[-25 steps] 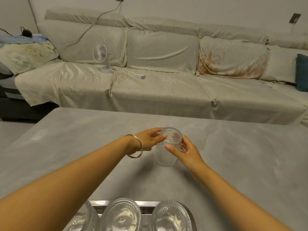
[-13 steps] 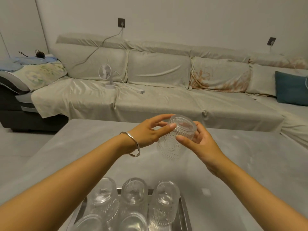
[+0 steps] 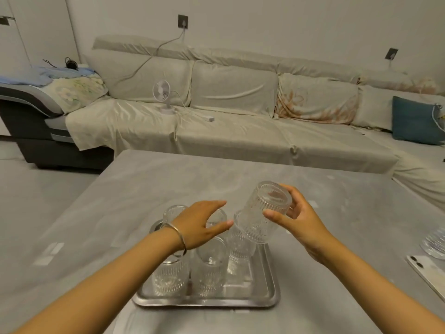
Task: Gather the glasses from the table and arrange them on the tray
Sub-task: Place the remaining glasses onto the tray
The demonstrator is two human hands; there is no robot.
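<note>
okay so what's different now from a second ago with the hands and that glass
The left hand has let go of the held glass and now hovers open over the glasses on the tray. The right hand alone grips the glass, which has come from over the bare table to just above the tray's right side, base up and tilted. The tray glasses look unmoved.

Tray (image 3: 269,289) near-centre on table (image 3: 144,189), w/ glasses (image 3: 209,266) on it. Held glass (image 3: 263,213) above tray's far-right corner. Phone (image 3: 431,271) far right; sofa (image 3: 228,131) behind table.
</note>
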